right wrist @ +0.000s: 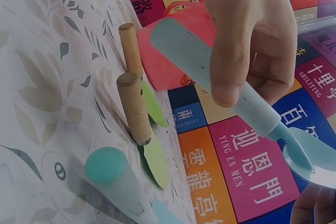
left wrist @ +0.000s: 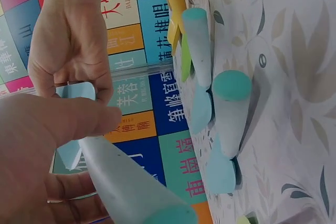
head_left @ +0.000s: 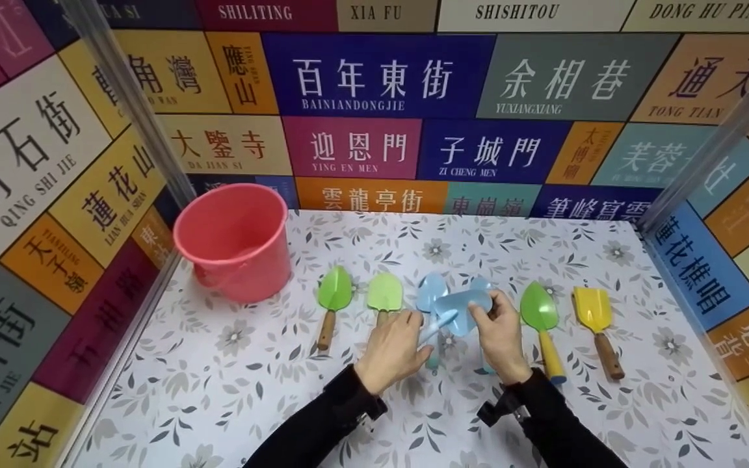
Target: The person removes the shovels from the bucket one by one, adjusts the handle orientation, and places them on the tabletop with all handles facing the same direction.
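Held above the table is a light blue garden trowel (head_left: 460, 325) with a pale handle. My left hand (head_left: 393, 344) grips its handle; in the right wrist view the left thumb and fingers (right wrist: 230, 80) wrap around it. My right hand (head_left: 503, 338) pinches the edge of the blade (left wrist: 79, 91) between thumb and fingers. Beneath the hands lie two more blue trowels, one left (head_left: 432, 290) and one right (head_left: 482, 284), both partly covered. Left of them are a light green shovel (head_left: 385, 291), its handle mostly hidden by my left hand, and a green trowel (head_left: 335, 289) with a wooden handle.
A pink bucket (head_left: 251, 266) stands at the back left of the flower-patterned table (head_left: 231, 396). To the right lie a green trowel (head_left: 539, 307) with a yellow handle and a yellow shovel (head_left: 592, 308) with a wooden handle. Sign-covered walls (head_left: 374, 75) enclose the back and sides.
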